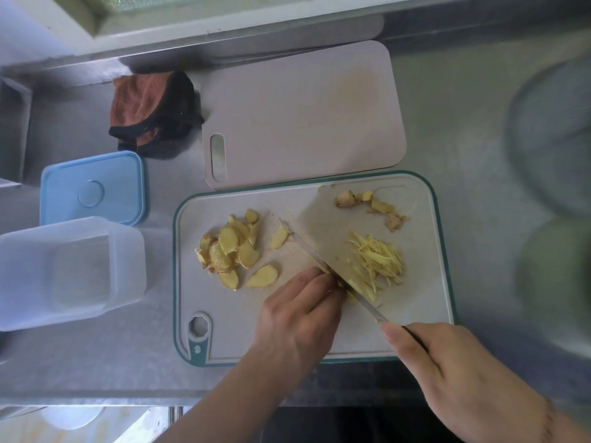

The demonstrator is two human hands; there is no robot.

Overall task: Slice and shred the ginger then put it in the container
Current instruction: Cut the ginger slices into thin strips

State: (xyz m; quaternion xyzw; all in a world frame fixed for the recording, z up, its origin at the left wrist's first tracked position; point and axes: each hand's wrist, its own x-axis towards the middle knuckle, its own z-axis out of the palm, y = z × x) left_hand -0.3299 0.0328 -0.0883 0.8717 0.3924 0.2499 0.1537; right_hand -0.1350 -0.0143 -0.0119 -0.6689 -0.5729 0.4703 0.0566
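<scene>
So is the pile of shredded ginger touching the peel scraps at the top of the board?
Apart. The head view shows bare board between the shredded ginger and the peel scraps.

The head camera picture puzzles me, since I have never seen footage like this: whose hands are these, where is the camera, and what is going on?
No machine here: a person wears a wide-angle camera on the head, looking down at their own hands on a steel counter. The right hand grips a knife. The left hand holds ginger under the blade with curled fingers. On the green-rimmed cutting board lie ginger slices, a pile of shreds and peel scraps. A second, bare board lies behind it. To the left stand an open clear container with nothing visible inside, its blue lid and a folded cloth.
</scene>
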